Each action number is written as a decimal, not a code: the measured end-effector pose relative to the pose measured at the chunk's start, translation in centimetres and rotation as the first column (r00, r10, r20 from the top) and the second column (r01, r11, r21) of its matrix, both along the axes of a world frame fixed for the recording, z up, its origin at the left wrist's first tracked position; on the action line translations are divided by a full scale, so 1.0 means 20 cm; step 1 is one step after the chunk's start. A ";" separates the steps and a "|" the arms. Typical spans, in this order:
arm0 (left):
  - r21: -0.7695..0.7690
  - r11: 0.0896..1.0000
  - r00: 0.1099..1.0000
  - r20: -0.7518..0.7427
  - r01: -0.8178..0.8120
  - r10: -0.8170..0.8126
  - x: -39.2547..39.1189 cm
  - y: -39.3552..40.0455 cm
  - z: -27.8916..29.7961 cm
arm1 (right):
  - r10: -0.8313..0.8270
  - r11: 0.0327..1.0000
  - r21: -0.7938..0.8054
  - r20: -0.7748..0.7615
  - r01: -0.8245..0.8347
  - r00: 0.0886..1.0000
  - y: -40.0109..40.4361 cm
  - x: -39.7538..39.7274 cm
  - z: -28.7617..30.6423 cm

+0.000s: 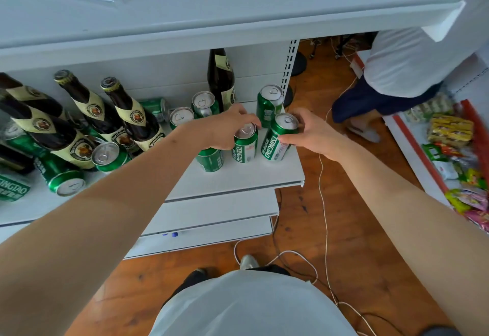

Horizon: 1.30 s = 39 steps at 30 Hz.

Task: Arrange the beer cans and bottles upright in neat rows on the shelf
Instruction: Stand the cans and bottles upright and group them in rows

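At centre frame, on the smooth white metal shelf, the left hand curls its fingers round one upright green Tsingtao can, while the right hand grips a second, tilted can just beside it. A third upright can stands behind. Four brown glass bottles crowd the left, one more bottle stands behind the hands; several cans lie toppled among them.

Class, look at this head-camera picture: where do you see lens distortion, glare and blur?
Head view: wide-angle bending curves the shelf edge and leans the bottles outward; soft glare on the can tops; slight blur on the snack packets at the right edge; hands sharp.
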<state>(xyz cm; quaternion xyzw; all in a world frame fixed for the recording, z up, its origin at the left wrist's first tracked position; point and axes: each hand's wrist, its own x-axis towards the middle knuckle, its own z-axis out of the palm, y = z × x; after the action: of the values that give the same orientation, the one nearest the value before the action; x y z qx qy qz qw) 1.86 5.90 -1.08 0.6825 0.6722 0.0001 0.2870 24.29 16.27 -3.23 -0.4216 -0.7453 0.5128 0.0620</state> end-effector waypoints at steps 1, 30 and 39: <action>0.003 1.000 0.999 -0.041 -0.007 0.007 0.01 0.00 0.00 | 0.039 0.997 0.071 0.046 -0.042 0.998 0.00 -0.01 0.01; 0.466 0.869 0.925 -0.230 -0.167 0.302 0.27 0.13 -0.18 | -0.157 0.915 0.387 0.077 0.116 0.985 0.31 -0.30 0.01; 0.460 0.822 0.874 -0.172 -0.336 0.454 0.16 0.33 -0.13 | -0.341 0.817 0.515 0.067 0.260 0.938 0.19 0.00 0.01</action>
<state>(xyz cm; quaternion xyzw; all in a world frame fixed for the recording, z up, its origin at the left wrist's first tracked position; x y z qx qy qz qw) 5.09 12.56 -3.76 0.5650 0.8172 0.1088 0.0327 24.31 20.00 -2.99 -0.5424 -0.7785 0.2519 0.1903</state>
